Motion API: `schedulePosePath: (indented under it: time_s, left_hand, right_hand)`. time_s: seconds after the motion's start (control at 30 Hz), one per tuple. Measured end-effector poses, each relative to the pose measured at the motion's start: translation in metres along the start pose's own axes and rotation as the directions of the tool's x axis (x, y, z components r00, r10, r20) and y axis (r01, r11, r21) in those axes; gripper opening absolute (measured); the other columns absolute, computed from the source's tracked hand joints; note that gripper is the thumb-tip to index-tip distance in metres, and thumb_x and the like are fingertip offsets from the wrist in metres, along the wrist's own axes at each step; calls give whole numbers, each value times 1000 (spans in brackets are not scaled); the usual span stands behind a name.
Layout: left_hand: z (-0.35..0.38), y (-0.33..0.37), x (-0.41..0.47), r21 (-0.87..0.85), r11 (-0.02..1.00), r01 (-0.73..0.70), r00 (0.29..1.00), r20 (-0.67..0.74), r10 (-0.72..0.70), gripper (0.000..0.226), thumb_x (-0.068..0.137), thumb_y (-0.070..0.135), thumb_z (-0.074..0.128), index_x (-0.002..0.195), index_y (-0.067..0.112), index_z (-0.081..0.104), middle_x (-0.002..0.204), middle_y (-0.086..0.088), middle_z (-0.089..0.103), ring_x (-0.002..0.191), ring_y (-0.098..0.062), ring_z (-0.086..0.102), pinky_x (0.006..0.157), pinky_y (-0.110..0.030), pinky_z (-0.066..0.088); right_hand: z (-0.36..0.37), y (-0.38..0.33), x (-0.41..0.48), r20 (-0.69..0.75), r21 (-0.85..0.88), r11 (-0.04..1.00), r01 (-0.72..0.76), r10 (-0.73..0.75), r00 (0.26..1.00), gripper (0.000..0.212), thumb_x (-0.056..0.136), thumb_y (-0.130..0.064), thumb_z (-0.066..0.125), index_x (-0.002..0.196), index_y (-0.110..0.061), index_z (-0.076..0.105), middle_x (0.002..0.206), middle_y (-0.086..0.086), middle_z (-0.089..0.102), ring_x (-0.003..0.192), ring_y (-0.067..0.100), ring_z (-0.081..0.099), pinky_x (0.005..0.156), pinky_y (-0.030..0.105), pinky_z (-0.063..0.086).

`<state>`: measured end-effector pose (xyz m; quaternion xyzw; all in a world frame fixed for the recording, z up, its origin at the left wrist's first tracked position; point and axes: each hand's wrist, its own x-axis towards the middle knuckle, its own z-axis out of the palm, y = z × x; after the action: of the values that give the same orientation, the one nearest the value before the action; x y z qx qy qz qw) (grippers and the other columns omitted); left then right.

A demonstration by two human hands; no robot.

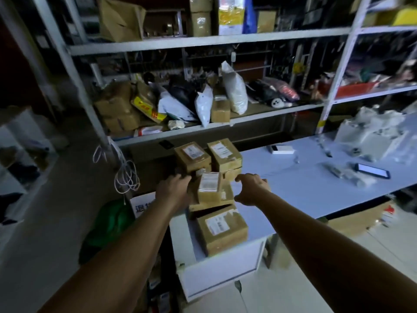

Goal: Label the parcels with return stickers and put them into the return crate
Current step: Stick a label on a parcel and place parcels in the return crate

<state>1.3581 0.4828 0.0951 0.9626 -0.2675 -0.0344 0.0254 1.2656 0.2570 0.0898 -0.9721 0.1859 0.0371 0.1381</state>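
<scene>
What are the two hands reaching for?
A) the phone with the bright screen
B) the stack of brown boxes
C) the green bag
B: the left hand and right hand curl against either side of the stack of brown boxes at the corner of the table.

You face a white metal shelving rack [203,42] stocked with brown cardboard boxes [220,110] and white plastic bags [234,91], behind a long pale-blue worktable [293,184] on a light tiled floor [282,294], in dim light.
</scene>
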Motion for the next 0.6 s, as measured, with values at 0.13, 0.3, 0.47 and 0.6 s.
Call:
schedulePosePath:
  time_s: [0.13, 0.3, 0.47, 0.6]
  left_hand:
    - [5, 89, 11, -28, 999, 20, 999, 45, -19, 38, 92, 45, 54, 128, 32, 52, 131, -2, 59, 115, -28, 58, 92, -44, 52]
    - [14, 149, 37, 117, 993, -8, 999, 45, 3, 53, 88, 41, 57, 138, 32, 42, 144, -1, 51, 130, -30, 50, 102, -49, 46]
    - [26, 160, 90, 157, 986, 53, 997, 45, -61, 48, 93, 41, 60, 137, 28, 47, 142, -1, 53, 131, -27, 50, 100, -43, 48]
    - [40, 149, 156, 125, 989, 82, 994, 57, -89, 50, 94, 43, 59, 139, 24, 47, 139, -6, 54, 128, -30, 52, 100, -44, 48]
  right_hand:
    - [-20, 97, -8, 8, -5, 1000, -30, 30, 1000, 64, 88, -38, 70, 146, -28, 45, 150, 0, 49, 141, 24, 40, 112, 42, 33]
    - [-41, 166, 14, 7, -41, 999, -35, 35, 999, 64, 87, -35, 71, 145, -29, 46, 147, -1, 51, 138, 23, 43, 110, 40, 34]
    - [-45, 180, 71, 19, -11, 1000, 19, -19, 1000, 63, 86, -36, 70, 144, -30, 47, 147, -2, 52, 137, 23, 44, 109, 40, 35]
    - [-41, 183, 127, 57, 41, 999, 36, -38, 998, 62, 85, -35, 70, 143, -30, 49, 148, -2, 52, 138, 23, 44, 111, 40, 37]
